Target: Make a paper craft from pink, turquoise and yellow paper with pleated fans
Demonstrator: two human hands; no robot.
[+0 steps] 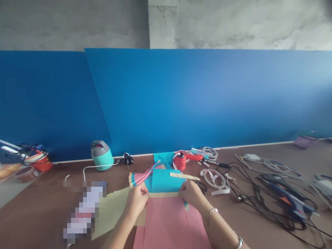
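My left hand (137,200) pinches the left end of a cream paper strip (164,195) that runs along the top edge of a pink paper sheet (171,221). At the strip's other end my right hand (191,193) has its fingers closed on it; the fingertips are partly hidden. Just beyond the strip lies folded blue paper (166,181), with a loose cream strip (183,176) across it. A pleated paper fan (138,177) in pink, blue and cream rests beyond my left hand. Pale yellow paper (111,211) lies under my left forearm.
Black scissors (201,186) lie beyond my right hand. A red tape roll (180,162), a white tape coil (215,180), tangled black cables (255,193) and a blue glue gun (292,204) are to the right. A teal-grey device (102,157) and a blurred-out object (85,211) are left.
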